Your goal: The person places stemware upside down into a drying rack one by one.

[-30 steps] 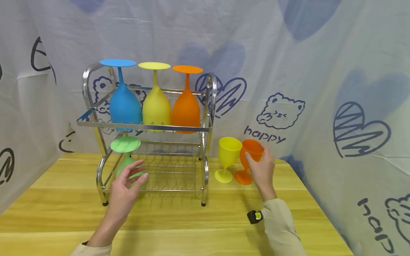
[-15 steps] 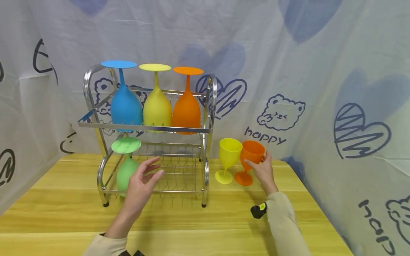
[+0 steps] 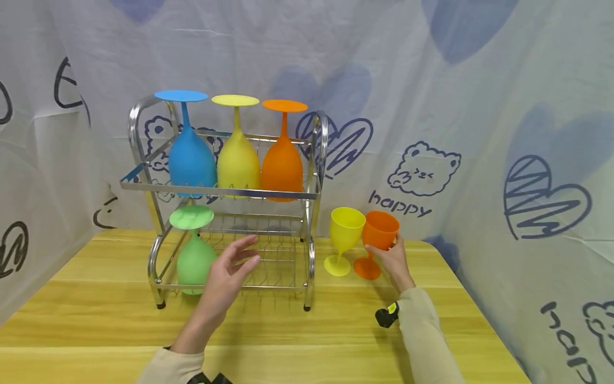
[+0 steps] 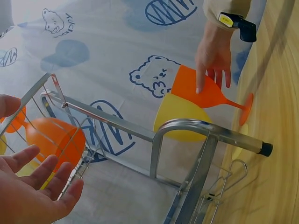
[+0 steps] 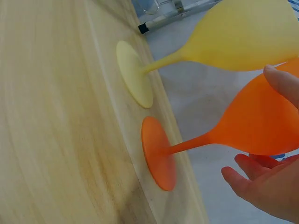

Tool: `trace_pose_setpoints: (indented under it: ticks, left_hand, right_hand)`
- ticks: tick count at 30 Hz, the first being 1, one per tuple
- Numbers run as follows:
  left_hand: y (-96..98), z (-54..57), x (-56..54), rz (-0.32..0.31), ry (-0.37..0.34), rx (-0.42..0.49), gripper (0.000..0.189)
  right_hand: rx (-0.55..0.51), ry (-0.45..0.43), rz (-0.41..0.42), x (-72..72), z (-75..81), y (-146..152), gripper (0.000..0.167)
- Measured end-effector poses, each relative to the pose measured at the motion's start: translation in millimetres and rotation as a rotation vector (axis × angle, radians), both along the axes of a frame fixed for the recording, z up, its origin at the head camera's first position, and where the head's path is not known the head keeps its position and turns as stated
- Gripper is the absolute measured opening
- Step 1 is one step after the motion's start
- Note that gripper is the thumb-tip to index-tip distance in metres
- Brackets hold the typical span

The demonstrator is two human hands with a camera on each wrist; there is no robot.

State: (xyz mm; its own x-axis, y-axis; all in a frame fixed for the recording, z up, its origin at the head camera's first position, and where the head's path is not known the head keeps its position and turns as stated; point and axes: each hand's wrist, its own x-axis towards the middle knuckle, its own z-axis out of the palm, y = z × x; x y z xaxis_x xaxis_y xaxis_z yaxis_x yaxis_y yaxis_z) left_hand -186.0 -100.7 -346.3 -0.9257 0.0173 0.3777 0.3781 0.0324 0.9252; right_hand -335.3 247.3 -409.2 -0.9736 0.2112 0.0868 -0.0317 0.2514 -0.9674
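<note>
At the right of the head view, my right hand (image 3: 394, 261) has its thumb and fingers around the bowl of an upright orange plastic wine glass (image 3: 380, 229). The thumb (image 5: 282, 84) lies along the bowl, with the fingers on its other side. That glass stands on its orange foot (image 5: 159, 154) on the table, close beside an upright yellow wine glass (image 3: 346, 228). My left hand (image 3: 225, 282) hangs in front of the rack's lower tier with nothing in it, fingers spread and relaxed. A green wine glass (image 3: 195, 261) stands upside down in that tier, left of the hand.
The two-tier metal rack (image 3: 220, 190) stands at the left of the wooden table (image 3: 297, 341). Upside down on its top tier are blue (image 3: 192, 162), yellow (image 3: 237, 165) and orange (image 3: 282, 168) wine glasses. A patterned curtain (image 3: 479, 106) hangs behind and along the sides.
My left hand has moved right, away from in front of the green glass. My right hand has lowered slightly around the orange glass, which still stands in place.
</note>
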Motion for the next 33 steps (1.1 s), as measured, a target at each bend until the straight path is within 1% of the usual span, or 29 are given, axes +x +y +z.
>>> trace_pose_setpoints:
  ticks: [3,7,12,15,21,25,33]
  left_hand:
    - [3.2,0.6,-0.1,-0.009,0.003,0.006,0.045]
    - [6.6,1.1,-1.0,-0.017,0.009,0.021,0.046]
    - [8.0,0.1,-1.6,-0.020,0.008,0.029,0.046]
    - [7.3,-0.8,-1.7,-0.015,0.012,0.031,0.047]
    - [8.1,-3.2,-2.3,-0.003,0.013,0.039,0.050]
    - [10.8,-5.6,-3.5,-0.007,0.001,0.044,0.054]
    - [19.4,-11.6,-3.9,-0.060,-0.003,0.016,0.065]
  right_hand:
    - [0.009,-0.008,-0.009,0.3,-1.4,-0.4,0.092]
    - [-0.006,-0.011,-0.031,0.7,-3.6,-0.6,0.091]
    - [-0.058,0.034,-0.047,5.7,-8.7,0.0,0.092]
    - [-0.052,0.061,-0.044,11.6,-10.8,0.8,0.090]
    - [0.020,0.087,-0.031,31.0,-7.3,-0.1,0.086]
    - [0.067,0.119,0.003,46.3,-2.3,-4.1,0.086]
    - [0.150,0.200,0.086,79.9,11.5,-20.5,0.086]
